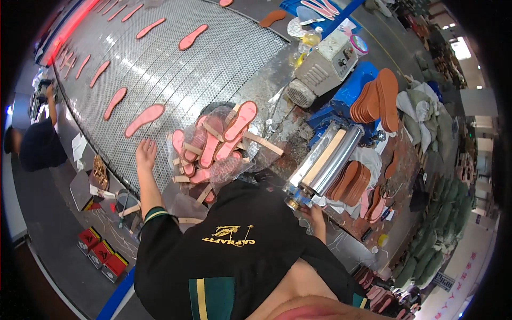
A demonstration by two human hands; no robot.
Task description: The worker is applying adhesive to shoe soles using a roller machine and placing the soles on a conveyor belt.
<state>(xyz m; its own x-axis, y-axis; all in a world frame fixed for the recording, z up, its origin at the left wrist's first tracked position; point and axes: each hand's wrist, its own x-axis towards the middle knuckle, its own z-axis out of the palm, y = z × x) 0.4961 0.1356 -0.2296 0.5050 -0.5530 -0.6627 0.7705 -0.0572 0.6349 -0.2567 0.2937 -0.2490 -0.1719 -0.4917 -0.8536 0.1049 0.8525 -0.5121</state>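
My left hand [145, 153] is over the near edge of a metal mesh conveyor [176, 69], empty, its fingers stretched out. Just beyond the fingertips lies a pink insole [145, 119], apart from them as far as I can see. My right hand [314, 215] is low beside the near end of a machine with two shiny rollers [332, 162]; its fingers are partly hidden there, and what they touch is unclear. Between my arms, in front of my body, is a heap of pink insoles [209, 148] with pale wooden strips [265, 144] and clear plastic film around it.
More pink insoles [192, 37] lie spread along the conveyor. Brown insoles are stacked behind the rollers [388, 98] and beside them [349, 181]. A grey motor unit [326, 63] stands beyond the rollers. Another person [40, 141] is at the far left, past the conveyor.
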